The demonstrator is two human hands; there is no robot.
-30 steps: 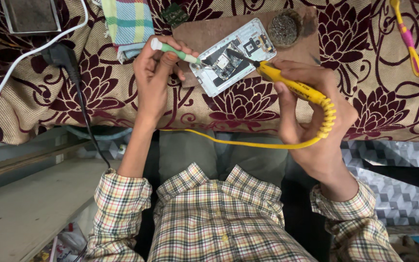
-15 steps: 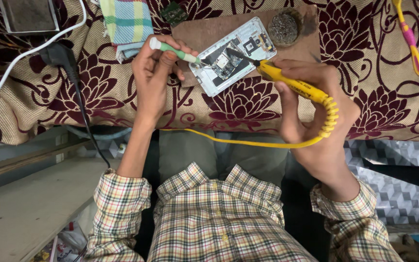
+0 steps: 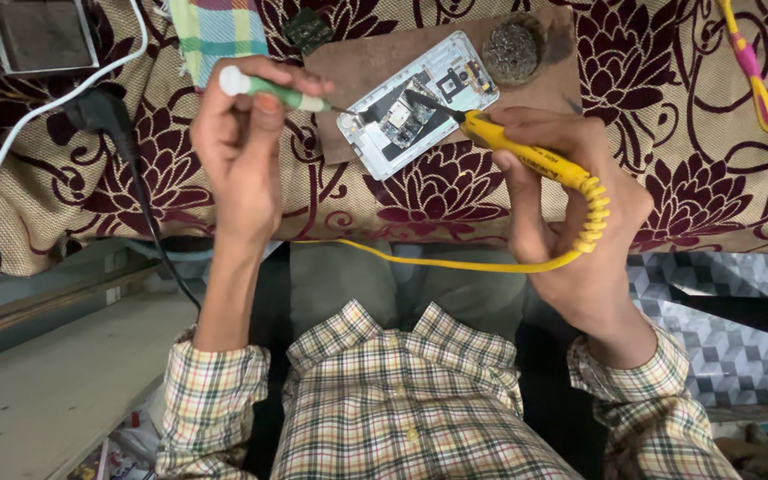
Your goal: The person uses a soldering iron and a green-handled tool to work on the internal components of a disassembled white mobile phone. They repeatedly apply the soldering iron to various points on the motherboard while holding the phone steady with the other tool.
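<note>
While both tools have stayed on the opened phone point(image 3: 420, 105) lying on the brown board point(image 3: 340, 71), my left hand point(image 3: 242, 142) keeps its fingers closed around the green-handled tool point(image 3: 268, 89), my right hand point(image 3: 571, 213) gripping the yellow soldering iron point(image 3: 526, 156), so the board work looks unfinished.

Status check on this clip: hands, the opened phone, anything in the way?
Left hand grips green-handled tool, tip at opened phone. Right hand holds yellow soldering iron, tip on the board. Phone lies on brown mat. Nothing blocking.
</note>
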